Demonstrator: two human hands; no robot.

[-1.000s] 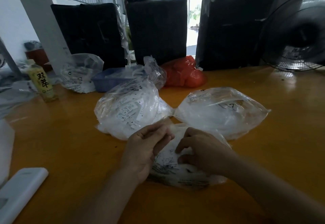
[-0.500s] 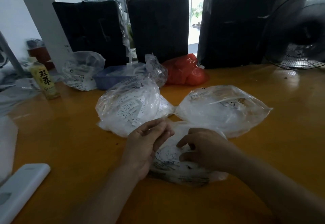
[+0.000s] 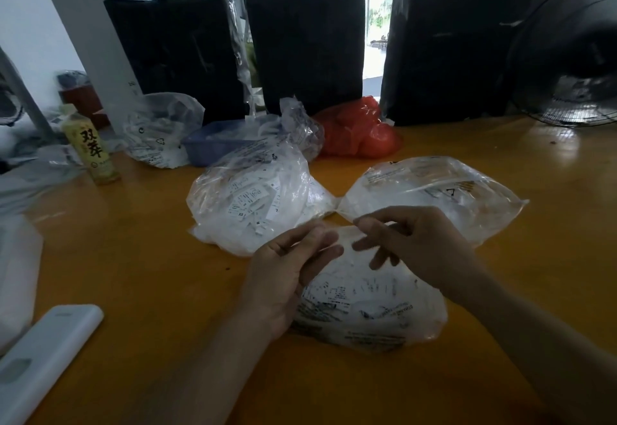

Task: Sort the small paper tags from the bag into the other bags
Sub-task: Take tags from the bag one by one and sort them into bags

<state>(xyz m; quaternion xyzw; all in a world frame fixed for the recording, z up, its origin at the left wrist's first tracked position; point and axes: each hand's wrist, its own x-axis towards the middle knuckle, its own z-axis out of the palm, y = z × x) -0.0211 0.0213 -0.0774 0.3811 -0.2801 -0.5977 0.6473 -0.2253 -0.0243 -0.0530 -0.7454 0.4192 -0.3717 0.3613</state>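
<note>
- Since the earlier frames, the right hand [image 3: 424,244] has lifted off the nearest bag [image 3: 370,304] and now hangs above its top edge; the left hand [image 3: 287,274] remains at the bag's left side.
- Left hand: fingers curled, thumb and fingertips pinching the bag's upper plastic edge.
- Right hand: thumb and forefinger pinched together at the bag mouth; whether they hold plastic or a tag cannot be told. Remaining fingers hang loose.
- Nearest bag: clear plastic, printed, lying on the orange table [image 3: 133,274], containing paper tags.
- Left rear bag [image 3: 253,204]: full of white tags, just beyond the left hand.
- Right rear bag [image 3: 430,190]: clear, beyond the right hand.
- White device [image 3: 43,354]: lower-left table edge.
- Bottle [image 3: 91,150]: upright, far left.
</note>
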